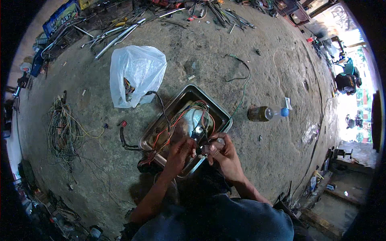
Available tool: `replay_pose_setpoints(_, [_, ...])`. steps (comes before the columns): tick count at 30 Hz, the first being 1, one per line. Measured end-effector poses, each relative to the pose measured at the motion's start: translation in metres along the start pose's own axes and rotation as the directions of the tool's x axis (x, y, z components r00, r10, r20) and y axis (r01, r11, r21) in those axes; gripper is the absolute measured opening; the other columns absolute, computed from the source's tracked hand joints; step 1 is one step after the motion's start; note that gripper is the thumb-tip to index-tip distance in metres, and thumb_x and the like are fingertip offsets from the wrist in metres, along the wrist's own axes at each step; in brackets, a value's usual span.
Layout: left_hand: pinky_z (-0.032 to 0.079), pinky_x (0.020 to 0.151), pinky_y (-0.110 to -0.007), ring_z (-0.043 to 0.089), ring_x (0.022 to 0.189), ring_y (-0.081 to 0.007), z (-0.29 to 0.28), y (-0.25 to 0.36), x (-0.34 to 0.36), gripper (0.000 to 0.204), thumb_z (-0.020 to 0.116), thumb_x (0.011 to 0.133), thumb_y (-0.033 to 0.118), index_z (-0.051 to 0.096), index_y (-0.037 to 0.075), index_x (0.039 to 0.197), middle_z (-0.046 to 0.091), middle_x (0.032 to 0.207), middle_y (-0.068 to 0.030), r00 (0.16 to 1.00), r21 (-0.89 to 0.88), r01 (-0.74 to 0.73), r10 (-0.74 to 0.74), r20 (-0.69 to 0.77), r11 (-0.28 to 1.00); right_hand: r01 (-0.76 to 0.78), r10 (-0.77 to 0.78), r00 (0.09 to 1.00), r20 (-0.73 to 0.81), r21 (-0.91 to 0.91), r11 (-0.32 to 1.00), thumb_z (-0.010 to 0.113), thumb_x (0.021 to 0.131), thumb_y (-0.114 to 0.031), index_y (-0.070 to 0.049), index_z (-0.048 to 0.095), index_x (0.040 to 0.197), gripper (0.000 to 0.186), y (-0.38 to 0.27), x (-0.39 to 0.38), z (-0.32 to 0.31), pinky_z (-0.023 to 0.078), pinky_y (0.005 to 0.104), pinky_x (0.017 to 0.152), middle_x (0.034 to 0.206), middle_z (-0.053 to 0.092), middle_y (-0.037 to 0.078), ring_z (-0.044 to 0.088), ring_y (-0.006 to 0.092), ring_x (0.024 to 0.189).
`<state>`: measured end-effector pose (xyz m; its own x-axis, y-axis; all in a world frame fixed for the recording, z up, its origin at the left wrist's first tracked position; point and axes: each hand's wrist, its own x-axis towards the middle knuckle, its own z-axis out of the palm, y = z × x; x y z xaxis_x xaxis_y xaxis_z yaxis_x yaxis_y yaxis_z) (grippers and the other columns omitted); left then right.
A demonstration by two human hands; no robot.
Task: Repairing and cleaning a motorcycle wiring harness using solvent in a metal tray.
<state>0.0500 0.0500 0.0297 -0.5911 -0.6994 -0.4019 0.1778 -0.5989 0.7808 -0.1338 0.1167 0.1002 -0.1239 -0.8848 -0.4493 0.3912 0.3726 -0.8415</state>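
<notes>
A steel tray [225, 117] on the concrete floor holds a wiring harness [195, 105] of red, orange and dark wires. At its near right corner, my right hand [226, 160] pinches a dark connector [205, 150] with wires. Just left of it, my left hand [180, 158] has its fingers closed by the connector; what they grip is small and partly hidden. A dark taped branch with a red connector [123, 123] lies outside the tray's left edge.
A plastic bag [142, 70] with wires sits beyond the tray, a tangled wire bundle [62, 132] left, a bottle of yellowish liquid [259, 113] right. Loose green wire [245, 84] lies behind. Tools [126, 32] line the far edge. Another person [346, 80] is at the far right.
</notes>
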Motion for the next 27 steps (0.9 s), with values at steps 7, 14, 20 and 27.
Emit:
replay_pose_setpoints(7, [0.049, 0.08, -0.027, 0.055, 0.087, -0.0062, 0.017, 0.014, 0.002, 0.021, 0.064, 0.11, 0.027, 0.066, 0.007, 0.117, 0.062, 0.096, 0.0018, 0.998, 0.066, 0.061, -0.063, 0.026, 0.996, 0.005, -0.005, 1.0, 0.002, -0.002, 1.0, 0.054, 0.112, -0.007, -0.011, 0.033, 0.127, 0.027, -0.002, -0.005, 0.001, 0.04, 0.0254, 0.062, 0.099, 0.067, 0.007, 0.048, 0.0092, 0.069])
replay_pose_setpoints(14, [0.049, 0.083, -0.026, 0.058, 0.092, -0.0055, 0.013, 0.022, 0.007, 0.015, 0.069, 0.107, 0.019, 0.063, 0.008, 0.116, 0.062, 0.101, 0.0038, 0.993, 0.053, -0.035, 0.028, 0.117, 0.998, 0.001, -0.003, 0.997, 0.073, 0.015, 1.0, 0.053, 0.113, -0.009, -0.013, 0.032, 0.126, 0.024, -0.003, -0.005, -0.005, 0.038, 0.0243, 0.064, 0.097, 0.064, 0.004, 0.045, 0.008, 0.073])
replay_pose_setpoints(20, [0.046, 0.08, -0.024, 0.055, 0.09, -0.0044, 0.016, 0.016, -0.001, 0.009, 0.067, 0.106, 0.013, 0.063, 0.008, 0.112, 0.059, 0.098, 0.0044, 1.0, 0.04, -0.016, 0.016, 0.002, 0.999, 0.102, -0.097, 0.994, 0.054, -0.087, 0.991, 0.062, 0.108, -0.008, -0.01, 0.037, 0.126, 0.031, 0.0, -0.003, -0.002, 0.045, 0.0285, 0.069, 0.095, 0.063, 0.004, 0.053, 0.0096, 0.077])
replay_pose_setpoints(27, [0.041, 0.072, -0.022, 0.049, 0.083, -0.0038, 0.032, 0.025, -0.014, 0.008, 0.064, 0.105, 0.012, 0.064, 0.005, 0.109, 0.059, 0.094, 0.0019, 0.94, 0.155, -0.282, 0.305, -0.151, 0.947, 0.3, -0.307, 0.943, 0.125, -0.715, 0.631, 0.074, 0.098, -0.011, -0.002, 0.049, 0.124, 0.038, -0.002, -0.007, -0.002, 0.056, 0.0447, 0.078, 0.1, 0.068, 0.02, 0.071, 0.0405, 0.092])
